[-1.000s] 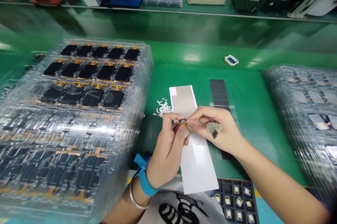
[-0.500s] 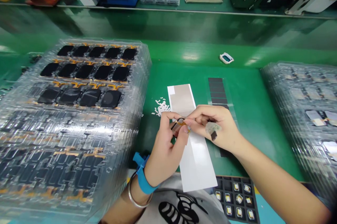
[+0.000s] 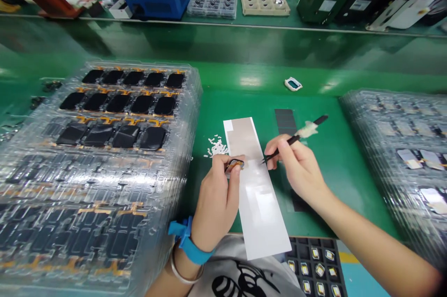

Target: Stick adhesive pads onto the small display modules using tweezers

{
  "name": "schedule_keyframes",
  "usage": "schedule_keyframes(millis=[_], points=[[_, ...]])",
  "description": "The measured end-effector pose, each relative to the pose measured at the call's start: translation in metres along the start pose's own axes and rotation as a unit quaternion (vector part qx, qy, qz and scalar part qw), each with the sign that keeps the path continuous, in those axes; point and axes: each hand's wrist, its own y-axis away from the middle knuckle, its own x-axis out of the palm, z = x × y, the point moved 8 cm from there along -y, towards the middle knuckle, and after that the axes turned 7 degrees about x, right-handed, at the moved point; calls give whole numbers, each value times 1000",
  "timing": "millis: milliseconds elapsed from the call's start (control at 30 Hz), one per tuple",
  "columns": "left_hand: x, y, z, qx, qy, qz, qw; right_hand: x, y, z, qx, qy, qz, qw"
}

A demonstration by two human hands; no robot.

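Small dark component with an orange flex tail (image 3: 234,165) sits pinched between thumb and fingertips of the left hand (image 3: 216,199), just above the long white paper strip (image 3: 260,213) on the green mat (image 3: 335,166). The right hand (image 3: 302,169) grips slim black tweezers (image 3: 296,138), tips pointing at it. Stacked clear plastic trays (image 3: 104,157) of black parts stand to the left.

Right hand (image 3: 300,169) withdrawn, tool (image 3: 291,141) (tweezers, perhaps) raised

Green bench (image 3: 244,78) (tray stacks (image 3: 104,148), white strip (image 3: 260,208))
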Motion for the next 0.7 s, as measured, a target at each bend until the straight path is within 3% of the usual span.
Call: schedule_keyframes(millis=[233,700], points=[[5,-6,3,4,-42,25,999,15,8,-30,41,-73,19,996],[4,-7,-3,25,-67,26,997,14,8,-27,10,-70,-3,997]])
